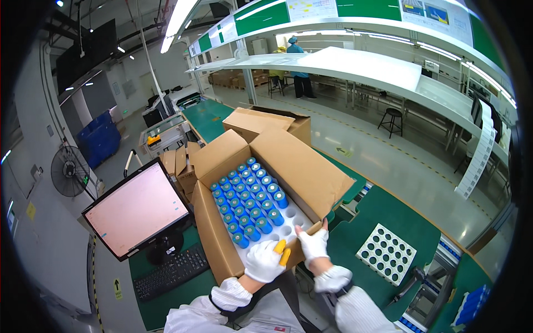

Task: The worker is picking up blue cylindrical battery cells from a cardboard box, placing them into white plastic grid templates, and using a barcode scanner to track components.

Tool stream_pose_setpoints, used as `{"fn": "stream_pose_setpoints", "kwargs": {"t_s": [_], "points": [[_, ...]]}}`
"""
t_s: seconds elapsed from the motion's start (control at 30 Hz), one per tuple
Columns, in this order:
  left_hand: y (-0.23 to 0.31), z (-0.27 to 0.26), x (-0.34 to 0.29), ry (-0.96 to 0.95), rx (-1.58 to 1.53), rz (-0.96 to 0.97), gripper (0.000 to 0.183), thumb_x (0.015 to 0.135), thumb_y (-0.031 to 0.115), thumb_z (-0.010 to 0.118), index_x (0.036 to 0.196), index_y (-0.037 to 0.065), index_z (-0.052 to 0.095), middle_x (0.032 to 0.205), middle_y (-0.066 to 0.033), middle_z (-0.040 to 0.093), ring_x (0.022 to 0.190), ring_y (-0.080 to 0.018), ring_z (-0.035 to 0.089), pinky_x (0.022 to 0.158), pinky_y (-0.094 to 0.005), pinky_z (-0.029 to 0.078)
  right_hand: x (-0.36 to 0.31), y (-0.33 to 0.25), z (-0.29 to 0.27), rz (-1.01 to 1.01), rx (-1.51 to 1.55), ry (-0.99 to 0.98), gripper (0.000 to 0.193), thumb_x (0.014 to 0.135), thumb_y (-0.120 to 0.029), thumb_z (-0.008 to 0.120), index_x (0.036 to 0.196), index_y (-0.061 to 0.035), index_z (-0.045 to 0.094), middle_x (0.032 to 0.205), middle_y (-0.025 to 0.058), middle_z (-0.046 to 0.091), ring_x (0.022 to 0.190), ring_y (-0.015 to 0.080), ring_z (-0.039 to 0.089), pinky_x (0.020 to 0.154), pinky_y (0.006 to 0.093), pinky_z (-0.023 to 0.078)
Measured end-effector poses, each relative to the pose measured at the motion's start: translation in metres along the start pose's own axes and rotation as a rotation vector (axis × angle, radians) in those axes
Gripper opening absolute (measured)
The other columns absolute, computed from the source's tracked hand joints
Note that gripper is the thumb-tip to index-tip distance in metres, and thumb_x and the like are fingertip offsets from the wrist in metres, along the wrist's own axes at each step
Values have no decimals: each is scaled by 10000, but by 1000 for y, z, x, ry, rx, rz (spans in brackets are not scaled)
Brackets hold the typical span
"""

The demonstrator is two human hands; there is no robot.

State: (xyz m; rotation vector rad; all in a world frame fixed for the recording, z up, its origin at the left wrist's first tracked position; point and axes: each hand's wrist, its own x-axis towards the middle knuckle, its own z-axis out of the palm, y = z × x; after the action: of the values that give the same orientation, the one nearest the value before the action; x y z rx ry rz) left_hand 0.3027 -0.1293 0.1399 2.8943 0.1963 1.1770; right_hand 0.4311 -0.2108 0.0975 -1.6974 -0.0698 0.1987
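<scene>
An open cardboard box (220,251) sits tilted in front of me, its flaps spread outward. Inside, a white foam tray (298,215) holds several rows of blue cylindrical battery cells (244,195) with pale tops. Holes at the tray's near right side hold no cells. My left hand (265,261), white-gloved with yellow finger covers, is at the box's near wall with its fingers bent together; whatever lies in them is hidden. At the near right corner, my right hand (313,244) grips the box wall, thumb on the inner side and fingers outside.
On the left stand a monitor (136,211) and a black keyboard (171,272). A white tray with round holes (386,254) lies on the green table to the right. More blue cells (471,305) are at the lower right. Another cardboard box (258,120) stands behind; two people are far off.
</scene>
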Motion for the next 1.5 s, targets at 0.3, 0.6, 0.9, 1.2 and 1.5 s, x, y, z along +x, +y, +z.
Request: {"fn": "stream_pose_setpoints", "kwargs": {"t_s": [0.3, 0.6, 0.9, 1.2, 1.5], "points": [[-145, -20, -86, -228, -690, -1358, 754, 843, 113, 688, 1446, 75, 237, 1268, -186, 521, 1076, -320, 603, 846, -451, 541, 3, 24, 43, -238, 20, 266, 895, 637, -66, 693, 1448, -30, 317, 1371, 200, 413, 1296, 355, 409, 1115, 380, 321], [-149, 22, -124, -32, -1557, -1305, 435, 905, 106, 541, 1333, 77, 471, 1181, -94, 591, 1083, -271, 606, 935, -413, 526, 23, 4, 42, -602, -380, 263, 728, 606, -225, 689, 1244, 24, 444, 1173, 233, 460, 1139, 425, 437, 1014, 612, 306], [-176, 21, -146, -15, -1561, -1341, 530, 845, 227, 579, 1340, 62, 488, 1268, -131, 588, 1120, -329, 605, 962, -484, 508, 17, -45, 45, -581, -137, 167, 580, 597, -90, 631, 1166, -79, 517, 1162, 130, 518, 1137, 343, 469, 1049, 603, 221], [-156, 27, -131, 109, -1585, -1294, 503, 898, 250, 576, 1356, 63, 486, 1258, -130, 604, 1099, -334, 620, 938, -496, 521, 25, -52, 52, -601, -142, 191, 416, 705, -72, 565, 1121, -83, 550, 1113, 121, 546, 1087, 325, 504, 1033, 572, 250], [-202, 42, -132, -55, -1411, -1115, 411, 1022, 371, 411, 1306, 88, 501, 1195, -121, 623, 1051, -289, 644, 883, -434, 558, 40, -36, 58, -522, -113, 220, 589, 594, -78, 618, 1176, -49, 533, 1070, 168, 531, 1051, 369, 500, 1019, 561, 287]]}}
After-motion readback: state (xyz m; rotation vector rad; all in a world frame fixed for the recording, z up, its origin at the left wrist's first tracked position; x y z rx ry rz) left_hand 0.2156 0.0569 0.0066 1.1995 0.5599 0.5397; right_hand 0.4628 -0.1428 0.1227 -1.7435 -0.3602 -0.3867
